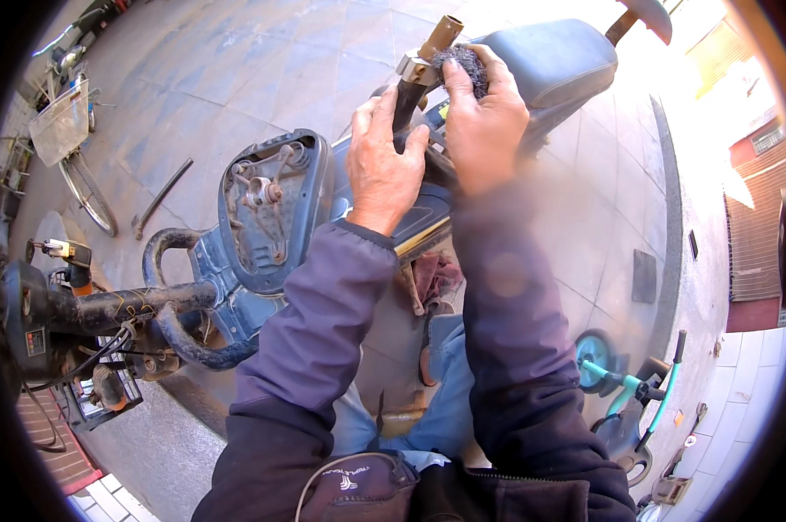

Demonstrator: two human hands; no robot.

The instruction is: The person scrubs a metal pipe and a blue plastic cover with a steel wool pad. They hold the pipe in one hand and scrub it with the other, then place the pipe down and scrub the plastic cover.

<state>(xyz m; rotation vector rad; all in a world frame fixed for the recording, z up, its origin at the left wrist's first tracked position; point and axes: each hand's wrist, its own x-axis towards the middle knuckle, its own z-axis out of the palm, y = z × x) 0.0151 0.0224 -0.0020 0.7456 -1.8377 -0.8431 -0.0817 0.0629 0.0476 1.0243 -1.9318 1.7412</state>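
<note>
Near the top centre, my left hand [384, 170] has curled fingers and thumb against a dark upright post [407, 111], gripping it. The post carries a silver clamp [415, 68] and a short brass-coloured tube [441, 35]. My right hand [488, 130] pinches a grey, fibrous scouring pad [469, 63] against the side of the clamp and tube. Behind my hands is a scooter's padded blue-grey seat [545, 65]; left of them lies its blue body with an open tray [284, 209] holding rusty fittings.
A bicycle [93, 191] stands at left, near a loose dark strip [162, 196]. A black handlebar column [97, 309] juts in at lower left. A red cloth [432, 278] lies below the scooter. A teal small-wheeled vehicle [619, 383] and a concrete kerb [689, 252] are at right.
</note>
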